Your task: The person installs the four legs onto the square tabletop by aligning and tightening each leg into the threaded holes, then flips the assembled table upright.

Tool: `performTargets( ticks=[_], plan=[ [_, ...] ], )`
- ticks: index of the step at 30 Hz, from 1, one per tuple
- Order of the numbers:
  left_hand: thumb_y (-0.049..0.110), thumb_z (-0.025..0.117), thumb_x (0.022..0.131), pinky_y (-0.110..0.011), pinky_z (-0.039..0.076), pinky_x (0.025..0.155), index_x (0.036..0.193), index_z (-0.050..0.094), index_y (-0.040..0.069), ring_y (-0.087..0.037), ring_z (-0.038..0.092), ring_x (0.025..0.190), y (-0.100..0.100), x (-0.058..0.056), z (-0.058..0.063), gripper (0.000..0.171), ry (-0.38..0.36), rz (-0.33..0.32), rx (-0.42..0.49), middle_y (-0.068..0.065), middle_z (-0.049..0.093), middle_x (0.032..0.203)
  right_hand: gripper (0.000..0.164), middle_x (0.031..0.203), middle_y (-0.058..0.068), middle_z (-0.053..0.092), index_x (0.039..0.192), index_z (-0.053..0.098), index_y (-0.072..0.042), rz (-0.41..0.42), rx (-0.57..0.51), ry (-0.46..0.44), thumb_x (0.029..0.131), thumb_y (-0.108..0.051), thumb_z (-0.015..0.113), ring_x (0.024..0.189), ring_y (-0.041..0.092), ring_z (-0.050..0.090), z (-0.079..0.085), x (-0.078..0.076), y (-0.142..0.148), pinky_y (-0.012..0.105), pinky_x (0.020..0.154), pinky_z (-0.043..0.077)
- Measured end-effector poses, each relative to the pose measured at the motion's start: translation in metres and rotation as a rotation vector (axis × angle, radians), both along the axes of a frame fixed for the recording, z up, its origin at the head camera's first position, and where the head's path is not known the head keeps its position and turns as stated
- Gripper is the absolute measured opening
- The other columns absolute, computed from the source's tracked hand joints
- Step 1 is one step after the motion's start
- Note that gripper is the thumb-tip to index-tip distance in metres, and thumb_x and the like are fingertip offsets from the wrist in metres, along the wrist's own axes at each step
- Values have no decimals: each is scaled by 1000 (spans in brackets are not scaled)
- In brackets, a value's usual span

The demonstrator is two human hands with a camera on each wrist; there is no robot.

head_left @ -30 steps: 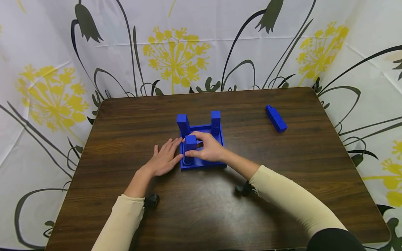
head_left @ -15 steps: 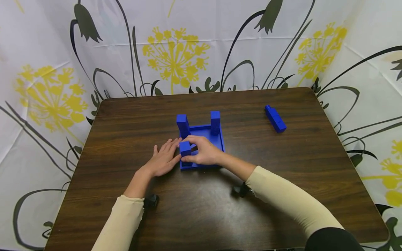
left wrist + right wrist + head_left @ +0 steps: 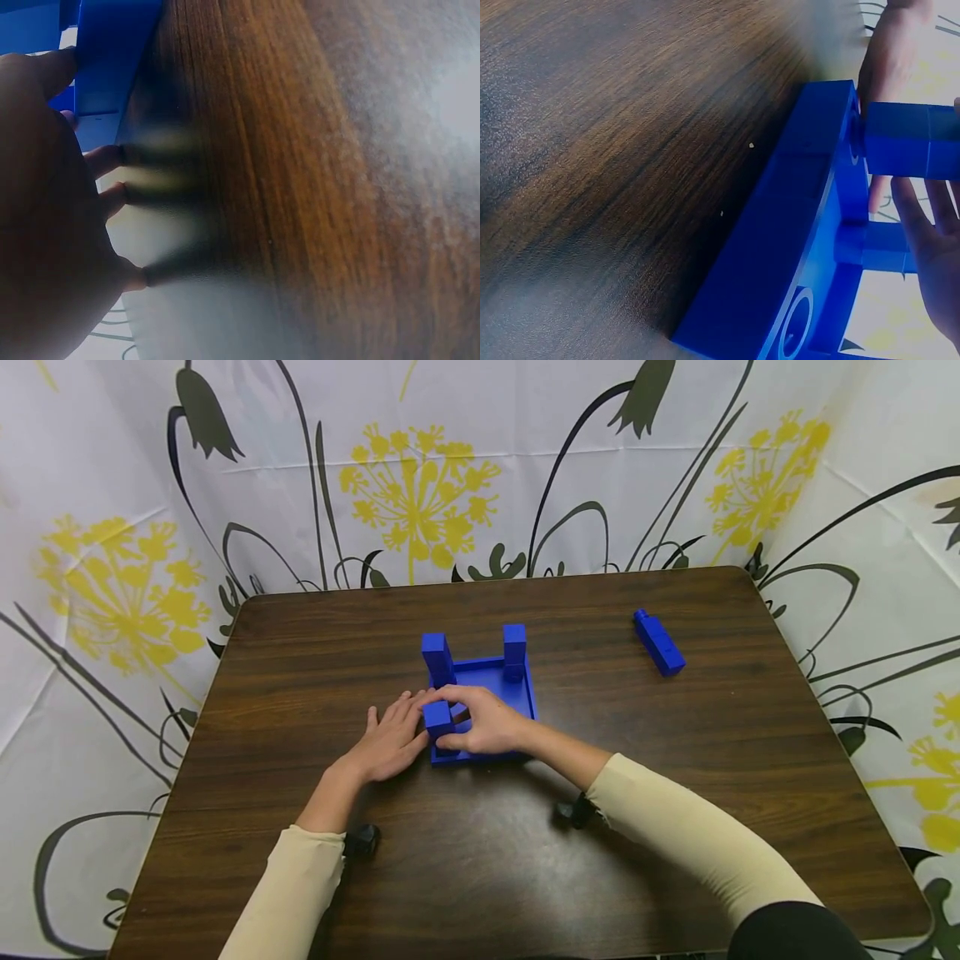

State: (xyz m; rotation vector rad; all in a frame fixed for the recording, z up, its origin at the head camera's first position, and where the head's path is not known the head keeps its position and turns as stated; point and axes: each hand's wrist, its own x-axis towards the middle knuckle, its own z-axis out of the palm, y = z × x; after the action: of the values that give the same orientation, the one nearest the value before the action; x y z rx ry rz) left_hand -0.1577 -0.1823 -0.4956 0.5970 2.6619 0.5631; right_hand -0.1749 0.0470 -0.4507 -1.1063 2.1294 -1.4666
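1. The person's right hand [image 3: 487, 720] has thumb and fingers pinched around a square blue post [image 3: 437, 716], grasping it near its top.
2. That post stands roughly upright at the near-left corner of a shallow, square blue tray [image 3: 483, 675]; from here I can't tell whether its lower end is seated in the corner.
3. The left hand [image 3: 386, 743] grips nothing: it lies palm down beside the tray with its fingers spread, the nearest ones against the tray's left side.
4. Two more blue posts rise from the tray's far corners, a far-left post [image 3: 437, 657] and a far-right post [image 3: 514, 652].
5. At the near-right corner, seen from the right wrist, there is a round blue socket [image 3: 796, 324].
6. A loose blue post [image 3: 660, 645] lies on its side well to the right of the tray, its narrower round end pointing away from the person.
7. All of it sits on a dark wood-grain table [image 3: 480, 868].
8. Around the far side and both ends hangs white fabric [image 3: 510, 410] printed with yellow flower heads and grey-green stems.
9. Cream sleeves [image 3: 690, 827] cover both forearms.
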Motion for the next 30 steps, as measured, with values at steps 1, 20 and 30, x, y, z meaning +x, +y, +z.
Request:
performTargets(
  ticks=[1, 20, 30],
  plan=[
    [48, 29, 105, -72, -6, 106, 159, 5, 22, -29, -2, 150, 0, 0, -1, 65, -1, 4, -7, -7, 7, 164, 56, 137, 13, 54, 134, 55, -1, 9, 3, -3, 82, -4, 76, 122, 20, 52, 0, 0, 0, 28, 88, 52],
    [53, 25, 104, -71, -7, 106, 160, 9, 19, -28, -4, 150, 0, 1, 1, 67, -6, 3, -14, -5, 6, 165, 58, 139, 23, 51, 139, 48, 1, 210, -102, -162, 83, 14, 59, 132, 18, 46, 5, -7, 4, 34, 105, 40],
    [46, 30, 105, -72, -6, 106, 160, 5, 19, -32, -1, 149, 1, 2, 3, 66, 1, 2, 0, -11, 8, 164, 57, 141, 11, 50, 137, 51, -3, 123, 3, -106, 85, -1, 73, 126, 18, 50, 6, -7, 4, 32, 95, 49]
  ],
)
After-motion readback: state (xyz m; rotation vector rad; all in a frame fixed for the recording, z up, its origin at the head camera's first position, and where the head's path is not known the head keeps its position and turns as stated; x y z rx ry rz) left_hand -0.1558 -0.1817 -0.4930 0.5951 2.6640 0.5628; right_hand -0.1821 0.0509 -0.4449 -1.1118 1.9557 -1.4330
